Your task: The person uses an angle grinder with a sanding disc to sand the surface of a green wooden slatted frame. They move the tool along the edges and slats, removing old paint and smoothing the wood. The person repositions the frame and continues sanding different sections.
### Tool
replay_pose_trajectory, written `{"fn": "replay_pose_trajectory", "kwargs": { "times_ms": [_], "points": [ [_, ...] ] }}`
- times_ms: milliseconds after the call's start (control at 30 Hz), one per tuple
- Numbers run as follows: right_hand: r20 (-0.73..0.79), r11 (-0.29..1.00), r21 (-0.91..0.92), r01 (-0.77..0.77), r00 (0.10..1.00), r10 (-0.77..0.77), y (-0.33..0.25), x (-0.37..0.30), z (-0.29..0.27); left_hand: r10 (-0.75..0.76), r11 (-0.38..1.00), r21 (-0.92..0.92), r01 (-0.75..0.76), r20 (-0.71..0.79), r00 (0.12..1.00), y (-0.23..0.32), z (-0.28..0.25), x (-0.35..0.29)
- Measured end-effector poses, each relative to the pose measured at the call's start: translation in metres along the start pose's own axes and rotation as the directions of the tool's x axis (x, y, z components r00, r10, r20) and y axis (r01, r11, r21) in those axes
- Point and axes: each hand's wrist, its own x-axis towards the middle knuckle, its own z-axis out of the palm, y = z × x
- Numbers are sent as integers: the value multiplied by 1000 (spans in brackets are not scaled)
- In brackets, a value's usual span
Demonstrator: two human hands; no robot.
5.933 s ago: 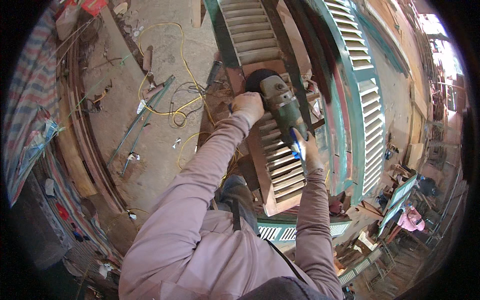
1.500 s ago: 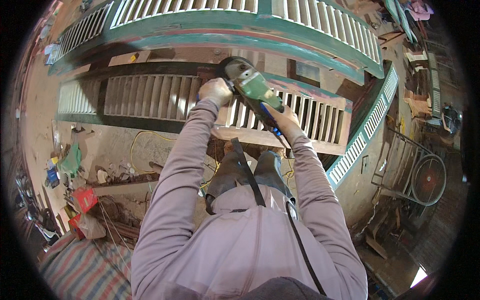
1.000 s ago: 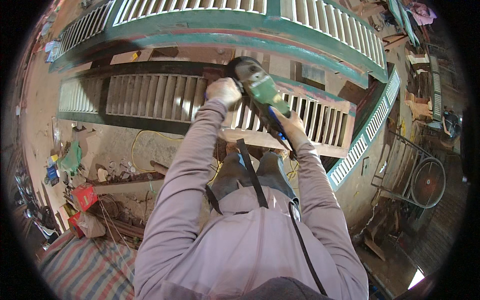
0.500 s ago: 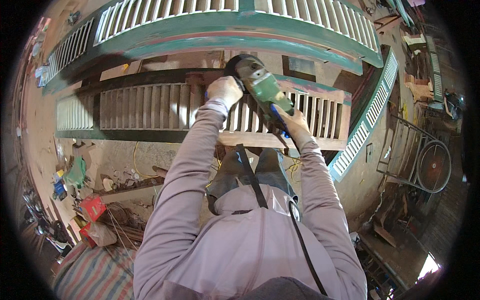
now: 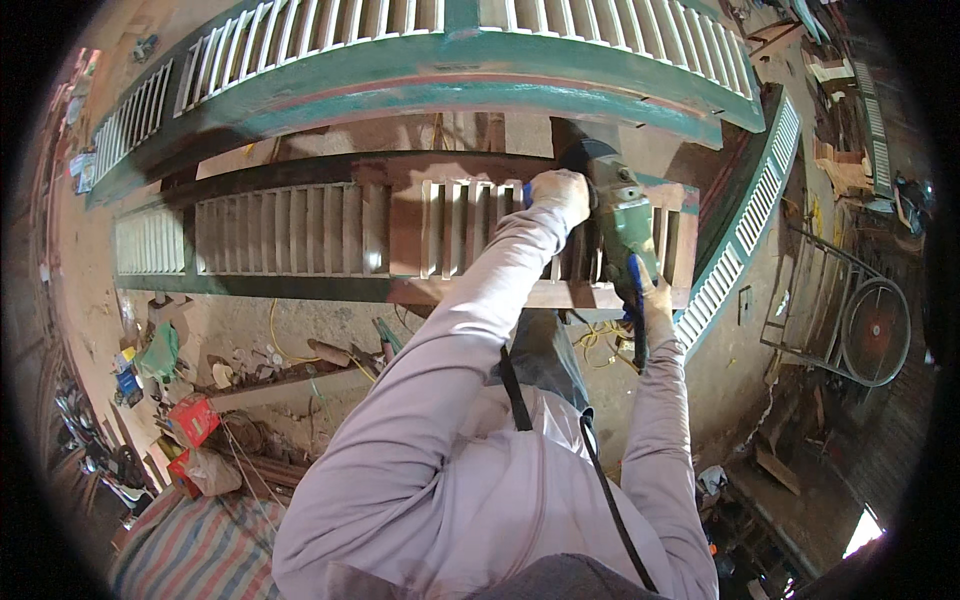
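My left hand (image 5: pixel 562 196) is closed around the side handle of a green angle grinder (image 5: pixel 630 215), near its dark round head. Farther back on the tool's body, my right hand (image 5: pixel 655 298) is wrapped around the grip. The grinder sits over the right end of a louvred shutter panel (image 5: pixel 405 220) lying across in front of me. Bare reddish-brown wood shows on that panel's right part, while dark green paint covers its lower left rail. Whether the disc touches the wood at the far rail cannot be made out.
A larger green louvred shutter (image 5: pixel 500 85) lies just beyond, and another green shutter (image 5: pixel 740 225) slants at the right. A wheeled metal frame (image 5: pixel 875 330) stands farther right. Red boxes (image 5: pixel 195 420), a striped cloth (image 5: pixel 200 550) and a yellow cord (image 5: pixel 275 330) are at the left.
Both hands have carried the grinder to the right along the panel, and its body has turned more upright in view. Bare wood that was behind the tool and left arm now shows.
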Motion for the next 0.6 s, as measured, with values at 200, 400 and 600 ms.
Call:
{"fn": "replay_pose_trajectory", "kwargs": {
  "times_ms": [200, 400, 600],
  "points": [
    [76, 1000, 1, -1, 997, 1, -29, -6, 28, -15, 1000, -21, 15, -26, 1000, -36, -18, 0],
    [135, 938, -300, 175, 981, -140, -64, -34, 124, -226, 974, -46, 223, -83, 970, -147, -50, -45],
    [344, 851, -414, 322, 921, -181, -135, -84, 216, -357, 934, -81, 348, -196, 913, -258, -85, -100]
  ]
}}
